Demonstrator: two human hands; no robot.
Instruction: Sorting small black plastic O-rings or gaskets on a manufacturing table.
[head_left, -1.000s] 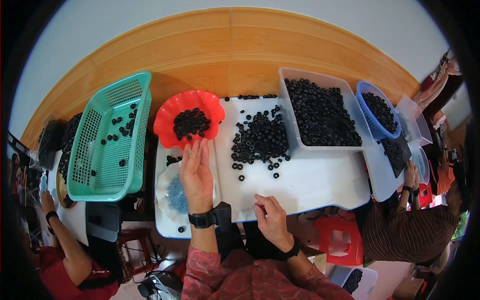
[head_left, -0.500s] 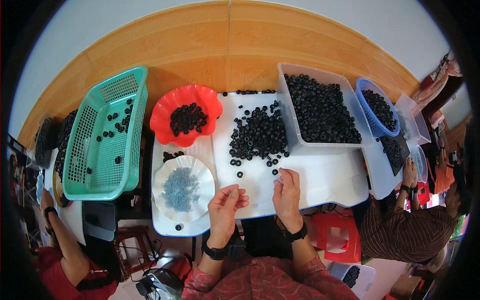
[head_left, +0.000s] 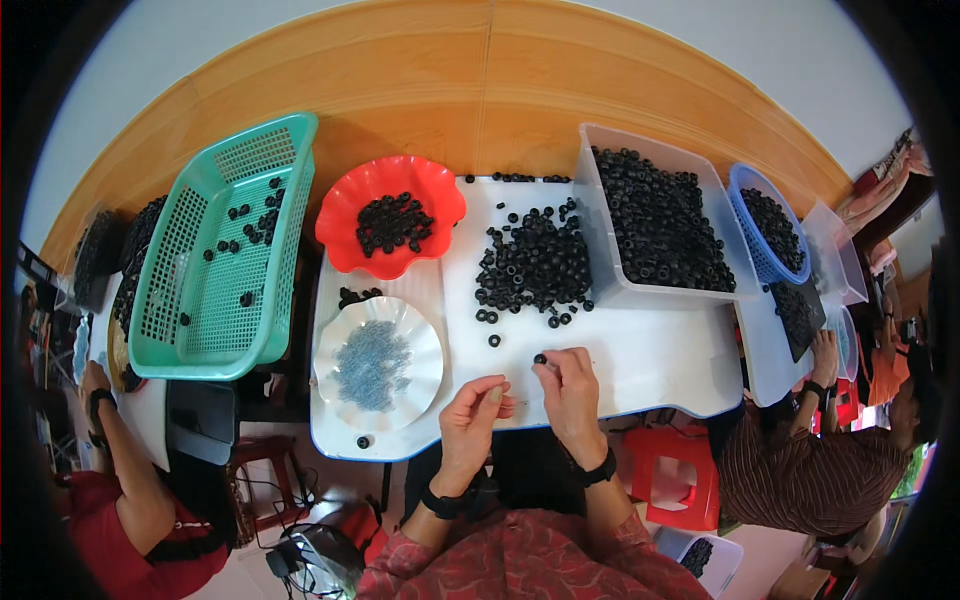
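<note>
Right hand (head_left: 574, 400): over the near edge of the tabletop (head_left: 650, 365), thumb and forefinger pinched on one small black ring (head_left: 540, 359), held up clear of the surface. Left hand (head_left: 470, 430): just beside it on the left, fingers (head_left: 487, 384) curled, tips drawn together toward the ring; whether anything sits between them, cannot tell (too small at this range).

Ahead of the hands, a loose heap of black rings (head_left: 540, 265), with a few strays along its near side. Right of the heap, a translucent bin (head_left: 680, 298), filled with the same sort of piece; beyond, a blue basket (head_left: 765, 258) with more.

Left of the heap, a red scalloped bowl (head_left: 345, 205), black pieces in its middle. Nearer, a white wavy-rimmed plate (head_left: 425, 375) bearing a mound of fine blue-grey bits (head_left: 370, 365). One lone black piece (head_left: 364, 441) below the plate, near the tabletop's edge. Far left, a green basket (head_left: 215, 335), tilted in view, with scattered black pieces inside.
</note>
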